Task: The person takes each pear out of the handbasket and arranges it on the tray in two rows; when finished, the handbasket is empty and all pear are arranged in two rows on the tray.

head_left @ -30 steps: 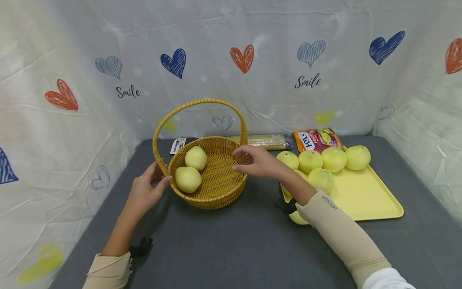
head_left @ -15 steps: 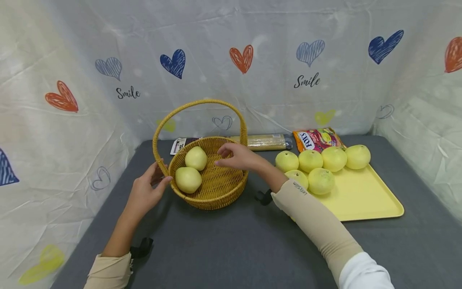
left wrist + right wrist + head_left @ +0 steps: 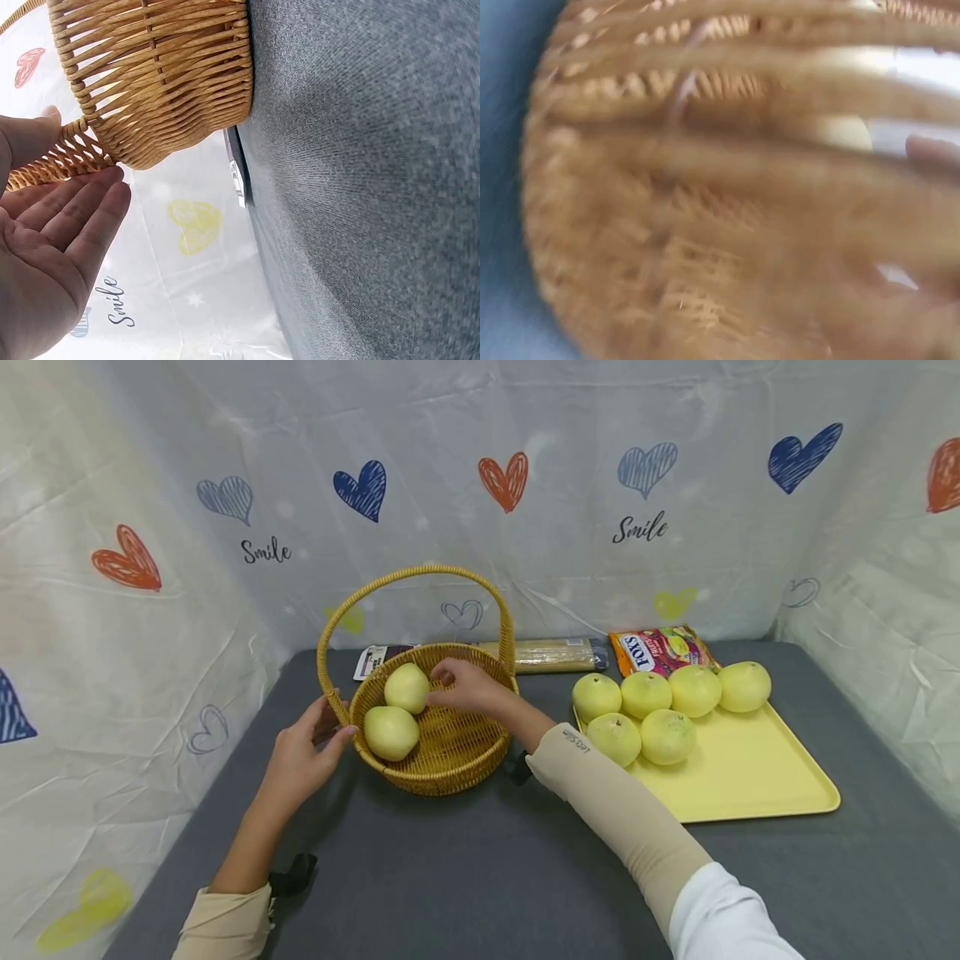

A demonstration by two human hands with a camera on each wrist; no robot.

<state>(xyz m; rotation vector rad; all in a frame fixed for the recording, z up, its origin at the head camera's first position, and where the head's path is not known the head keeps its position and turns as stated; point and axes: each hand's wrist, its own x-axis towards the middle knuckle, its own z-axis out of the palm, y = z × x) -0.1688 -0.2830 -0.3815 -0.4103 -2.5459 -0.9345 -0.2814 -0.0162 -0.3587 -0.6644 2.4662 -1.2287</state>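
Note:
A golden wicker basket (image 3: 457,752) with a tall arched handle stands on the dark grey cloth, and two round pale-yellow fruits, one (image 3: 392,733) nearer and one (image 3: 407,688) farther, lie in its left side. At the basket's left, my left hand (image 3: 303,760) holds the base of the handle between thumb and fingers; the left wrist view shows this hand (image 3: 60,232) close to the weave. Over the basket reaches my right hand (image 3: 468,687), fingers bent, its fingertips beside the farther fruit; I cannot tell whether they touch. The right wrist view is blurred.
To the right, a yellow tray (image 3: 750,768) carries several pale-yellow round fruits (image 3: 667,737); my right sleeve hides its near-left corner. Behind lie a red candy bag (image 3: 663,650) and a long clear-wrapped packet (image 3: 558,655). A heart-printed curtain (image 3: 465,543) stands at the back.
My right hand has moved left across the basket, from its right rim to the farther fruit. The left hand, the basket and the fruits have stayed in place.

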